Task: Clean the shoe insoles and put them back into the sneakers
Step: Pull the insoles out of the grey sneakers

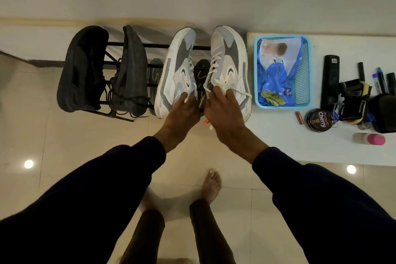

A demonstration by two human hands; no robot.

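Note:
Two white and grey sneakers are tipped onto their sides above a black shoe rack [137, 46], soles facing outward. My left hand [182, 111] grips the heel opening of the left sneaker [175, 73]. My right hand [222, 111] grips the collar of the right sneaker [230, 66], fingers curled at the tongue and white laces. Two dark insoles lie on the rack below: one [154, 77] left of the left sneaker, the other [201, 73] between the two sneakers.
A pair of black sneakers [102, 70] sits on the rack's left side. A white table [300, 146] at right holds a blue basket [306, 70] with plastic bags, a polish tin [319, 120], brushes, markers and a pink-capped bottle [369, 139]. My bare feet stand on tiled floor.

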